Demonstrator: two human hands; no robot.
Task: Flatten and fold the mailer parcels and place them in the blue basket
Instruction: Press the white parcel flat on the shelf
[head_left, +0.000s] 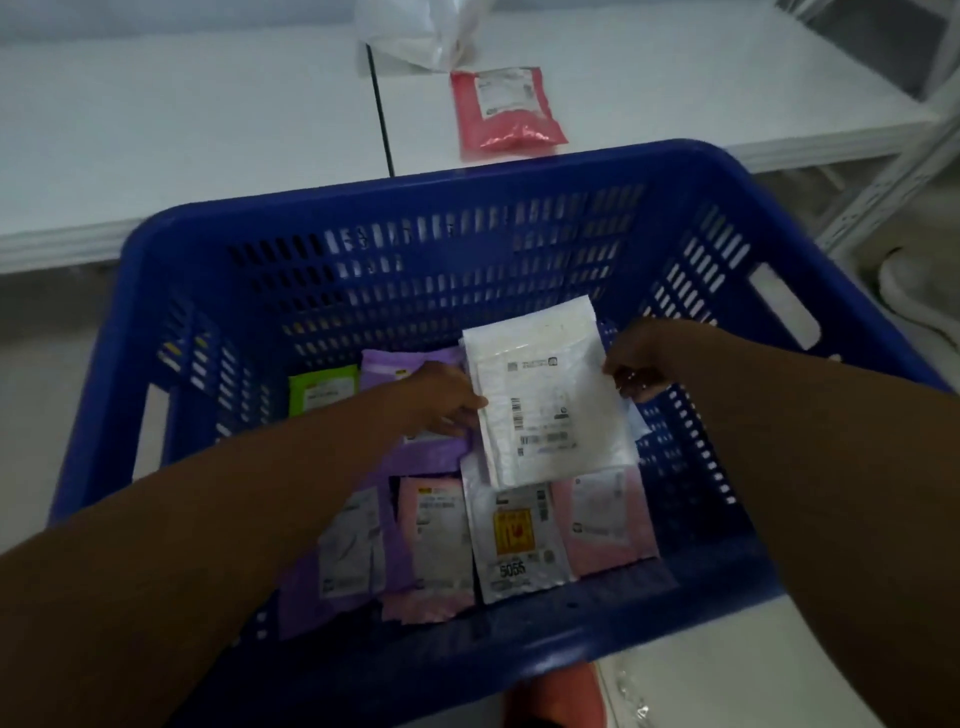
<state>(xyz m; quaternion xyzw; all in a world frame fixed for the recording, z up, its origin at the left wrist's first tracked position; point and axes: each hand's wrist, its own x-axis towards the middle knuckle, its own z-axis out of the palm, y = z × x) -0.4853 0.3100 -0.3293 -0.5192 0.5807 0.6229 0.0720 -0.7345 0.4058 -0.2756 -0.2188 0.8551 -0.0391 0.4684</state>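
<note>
Inside the blue basket (363, 202), a green mailer (323, 395) lies at far left; the left hand (441, 397) pinches the left edge of 1 white mailer (550, 410), low over other flat parcels (434, 540) (a red mailer (506, 111) lies beyond on the far white table (182, 130)), and the right hand (639, 364), curled, grips its right edge.

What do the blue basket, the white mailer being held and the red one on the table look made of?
Blue basket: rigid moulded plastic, slotted walls, slight sheen. White mailer: probably soft poly film; faintly wrinkled surface, dull sheen. Red mailer: likely glossy plastic film, bright glints along its crinkled lower edge.
</note>
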